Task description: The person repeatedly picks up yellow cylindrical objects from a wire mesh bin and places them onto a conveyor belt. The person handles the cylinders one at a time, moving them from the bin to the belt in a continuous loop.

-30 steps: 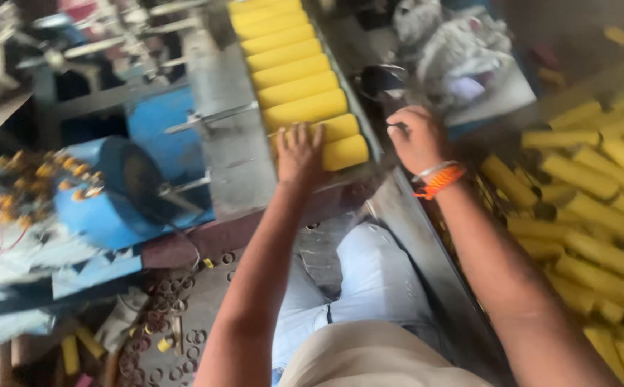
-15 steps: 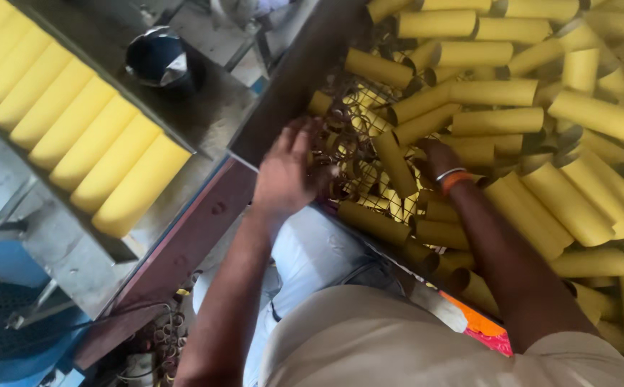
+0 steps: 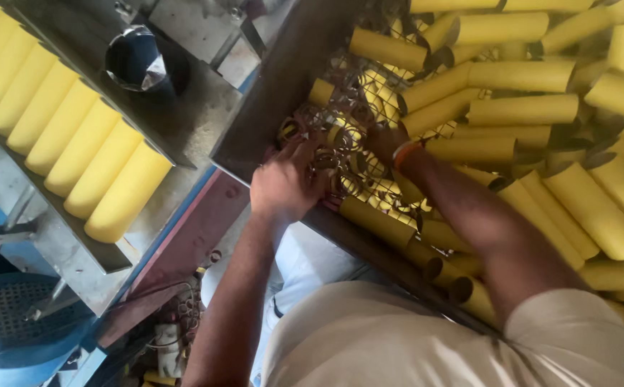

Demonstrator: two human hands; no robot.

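Left hand [image 3: 281,188]: fingers [image 3: 299,152] curled down into a tangle of thin metal rings [image 3: 344,136], gripping or raking them; exact hold unclear because the fingertips are buried. Right hand [image 3: 386,142]: mostly hidden among the rings and tubes, so cannot tell whether its fingers are open or closed. Orange wristband [image 3: 405,151] on the right wrist, just above the pile.

The rings lie in a loose heap at the near-left corner of a bin, mixed with short yellow tube offcuts [image 3: 322,92]. Around and over them, long yellow cardboard tubes [image 3: 523,110] are piled at all angles, filling the bin to the right edge of view. One tube [image 3: 376,221] lies along the bin's near edge, just under the left hand. Dark metal bin wall [image 3: 276,93] runs diagonally, left of both hands.

Left of the wall: grey metal bench [image 3: 197,107] with a dark round cup [image 3: 136,61] standing on it. Further left, a row of yellow tubes [image 3: 75,150] lies side by side, touching, on a sloped tray [image 3: 61,244]. Blue machine housing [image 3: 11,322] at bottom left. Person wears a light shirt [image 3: 384,337]; both forearms are bare.
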